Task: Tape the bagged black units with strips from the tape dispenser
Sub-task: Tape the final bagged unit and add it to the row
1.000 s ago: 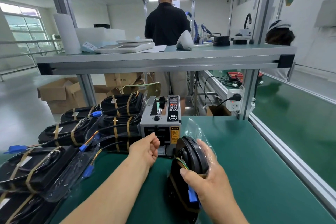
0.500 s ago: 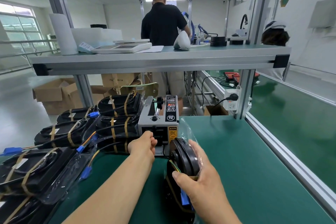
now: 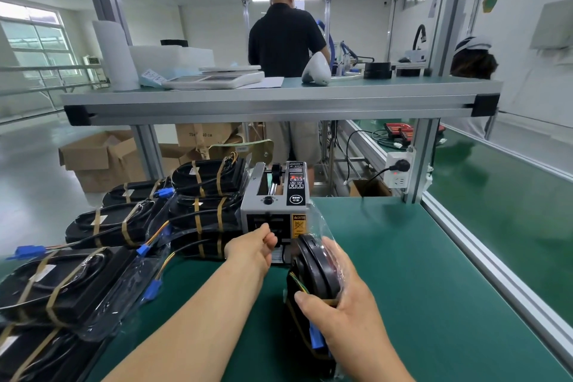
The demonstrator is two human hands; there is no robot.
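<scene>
The right hand [image 3: 350,304] grips a black unit [image 3: 313,267] inside its clear bag [image 3: 321,223]; left hand [image 3: 251,250] curled at the tape dispenser [image 3: 273,205], hold unclear

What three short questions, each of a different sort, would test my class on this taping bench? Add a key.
1. True or false: the left grip is at the front of the tape dispenser.
2. What does the right grip hold? A: a cardboard box. B: a bagged black unit. C: a white scale.
3. Fill the gap: seen from the person, the taped units are stacked on the ____ side of the tape dispenser.

Key: 1 true; 2 B; 3 left.
</scene>
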